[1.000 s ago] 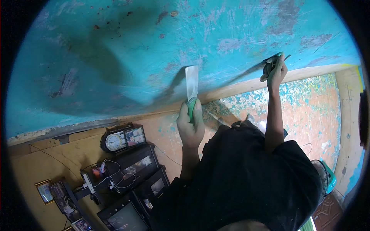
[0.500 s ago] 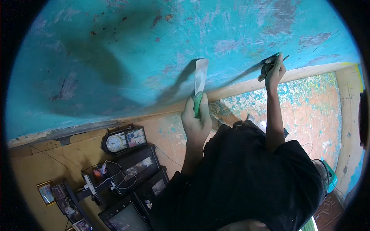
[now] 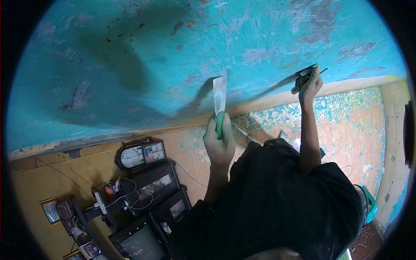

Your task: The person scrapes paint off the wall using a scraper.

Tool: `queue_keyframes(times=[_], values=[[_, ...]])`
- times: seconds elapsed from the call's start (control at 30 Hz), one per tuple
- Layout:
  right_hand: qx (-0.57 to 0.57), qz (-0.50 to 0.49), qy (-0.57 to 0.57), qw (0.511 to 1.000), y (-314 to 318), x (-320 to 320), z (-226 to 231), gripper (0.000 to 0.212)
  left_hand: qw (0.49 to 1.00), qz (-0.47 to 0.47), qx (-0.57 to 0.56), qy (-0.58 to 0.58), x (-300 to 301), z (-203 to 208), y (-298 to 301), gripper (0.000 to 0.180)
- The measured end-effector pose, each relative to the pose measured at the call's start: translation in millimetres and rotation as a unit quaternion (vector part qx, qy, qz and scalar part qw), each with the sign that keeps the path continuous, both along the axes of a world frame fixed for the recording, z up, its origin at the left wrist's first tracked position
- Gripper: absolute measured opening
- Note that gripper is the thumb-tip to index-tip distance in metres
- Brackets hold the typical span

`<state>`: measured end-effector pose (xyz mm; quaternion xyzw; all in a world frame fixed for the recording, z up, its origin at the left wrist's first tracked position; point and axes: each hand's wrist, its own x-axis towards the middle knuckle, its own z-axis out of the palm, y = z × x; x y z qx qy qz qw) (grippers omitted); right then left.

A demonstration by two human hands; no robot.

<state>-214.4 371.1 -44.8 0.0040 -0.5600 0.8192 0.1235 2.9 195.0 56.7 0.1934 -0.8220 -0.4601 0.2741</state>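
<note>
My left hand (image 3: 219,145) is closed round the green handle of a scraper (image 3: 219,96). Its pale flat blade points up towards the turquoise wall (image 3: 255,26), the tip at or near the paint; whether it touches, I cannot tell. Scuffs, grey bare patches and small dark chips mark that wall. Farther right, my right hand (image 3: 310,88) is up at the wall with bent fingers closed round something dark. A thin brownish stick juts out beside the fingers. The dark thing is mostly hidden by the hand, so its kind does not show.
A pale ledge (image 3: 268,103) runs along the wall's lower edge. Paint flakes litter the orange floor (image 3: 342,117). To the left stand a dark cabinet (image 3: 169,197) with a clock (image 3: 132,157), white cables and a television (image 3: 139,246). A turquoise fan (image 3: 370,201) is at lower right.
The scraper in my left hand has come slightly down and left, its blade tip lower on the wall. My right hand sits slightly lower in view, still closed.
</note>
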Motion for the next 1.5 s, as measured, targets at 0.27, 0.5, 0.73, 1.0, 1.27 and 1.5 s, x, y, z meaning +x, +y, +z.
queue_keyframes(times=[0.27, 0.5, 0.73, 1.0, 1.27, 1.5], values=[[-0.008, 0.008, -0.003, 1.0, -2.1, -0.7, 6.4, 0.058, 0.999, 0.049, 0.01, -0.01, 3.9, -8.8, -6.4, 0.016], [-0.003, 0.01, -0.007, 1.0, 1.5, -0.1, 3.6, 0.057, 0.999, 0.03, 0.043, -0.014, 6.6, -11.0, -3.7, 0.016], [-0.011, 0.024, 0.007, 1.0, 0.6, -1.7, 3.2, 0.058, 0.997, 0.024, 0.072, 0.014, 6.5, -10.7, -8.4, 0.016], [-0.014, 0.006, 0.022, 1.0, 0.4, -7.2, -2.4, 0.061, 0.997, 0.011, 0.073, -0.005, 4.3, -3.1, -7.3, 0.015], [-0.003, 0.016, 0.016, 1.0, -0.8, 1.4, 1.2, 0.061, 0.998, 0.018, 0.059, -0.002, 6.7, -5.5, -6.7, 0.013], [0.001, 0.014, 0.006, 1.0, -0.6, -1.1, 1.8, 0.06, 0.996, 0.03, 0.087, -0.013, 2.4, -7.3, -4.4, 0.014]])
